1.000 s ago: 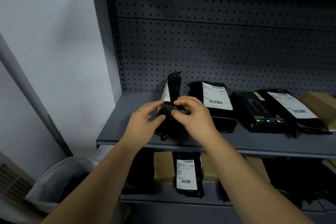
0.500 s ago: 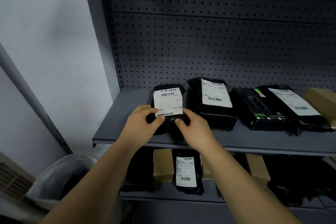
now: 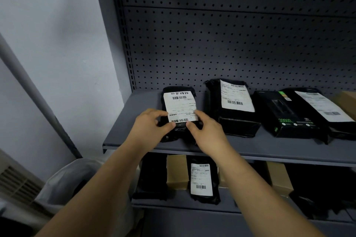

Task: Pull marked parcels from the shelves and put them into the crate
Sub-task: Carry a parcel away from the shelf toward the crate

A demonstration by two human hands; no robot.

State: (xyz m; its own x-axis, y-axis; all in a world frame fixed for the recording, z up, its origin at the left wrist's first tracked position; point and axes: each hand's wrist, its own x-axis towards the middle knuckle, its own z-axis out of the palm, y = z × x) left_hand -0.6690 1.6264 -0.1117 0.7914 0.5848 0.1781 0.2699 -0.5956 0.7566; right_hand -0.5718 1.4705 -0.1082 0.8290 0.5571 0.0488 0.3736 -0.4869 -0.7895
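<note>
Brown box (image 3: 346, 101) cut off right; parcel (image 3: 180, 106) label print too small.

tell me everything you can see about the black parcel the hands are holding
The black parcel is a soft, glossy plastic mailer bag, wrinkled at its lower end. A white label with barcodes at top and bottom and bold characters along the top covers most of its front, facing the camera. It is propped up at the left end of the upper shelf, lower end seemingly on it. The left hand pinches its lower left edge, the right hand its lower right.
</note>
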